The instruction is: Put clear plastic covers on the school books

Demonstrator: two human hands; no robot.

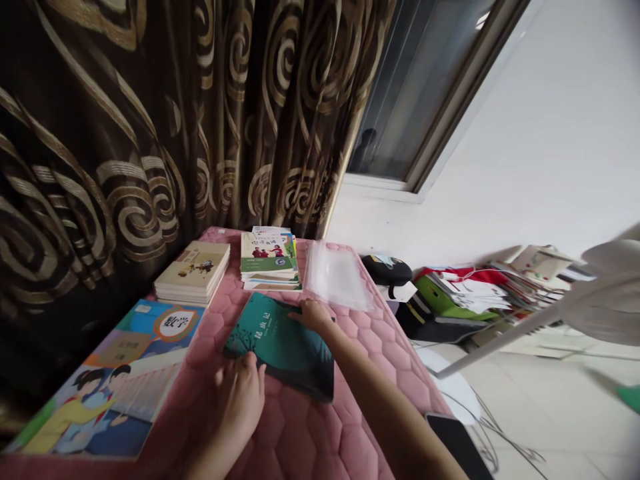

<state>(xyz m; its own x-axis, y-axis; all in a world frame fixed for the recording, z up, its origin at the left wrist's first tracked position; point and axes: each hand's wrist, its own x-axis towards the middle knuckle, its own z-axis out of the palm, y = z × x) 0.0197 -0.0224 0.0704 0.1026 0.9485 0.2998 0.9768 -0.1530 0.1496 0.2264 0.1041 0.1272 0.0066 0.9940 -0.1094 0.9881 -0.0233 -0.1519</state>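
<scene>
A teal paperback book with white Chinese characters and dark plant shapes lies on a pink quilted pad, turned at an angle. My left hand is at its near left edge, fingers curled against the cover. At the far right edge, my right hand has its thumb over the cover and its other fingers bent at the rim. Just beyond that hand lies a stack of clear plastic sleeves. A large mathematics textbook with drawn children lies flat to the left of my left hand.
Behind the teal book stand a pile of beige books and a pile of colourful booklets. The pink pad ends at the right, where a dark device, a white fan and cables are. A patterned curtain hangs behind.
</scene>
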